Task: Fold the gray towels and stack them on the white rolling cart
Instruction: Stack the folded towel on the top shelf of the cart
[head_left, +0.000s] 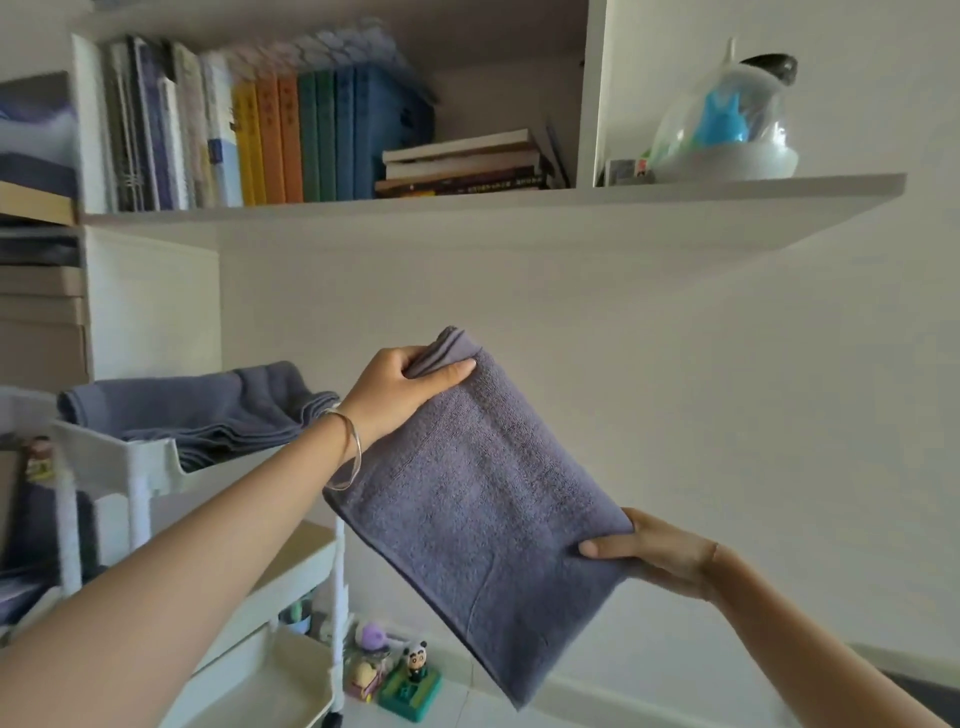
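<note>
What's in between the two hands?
The folded gray towel stretches between them in the head view. The left hand pinches its top corner and the right hand holds its lower right edge, each with a closed grip.

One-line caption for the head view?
Both hands hold a folded gray terry towel beside the white rolling cart.

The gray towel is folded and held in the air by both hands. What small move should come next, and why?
Probably carry the folded towel left and lower it onto the towel stack on the cart's top tray. It already looks folded, the left hand and right hand pinch opposite ends, and the stack lies just left of it.
</note>
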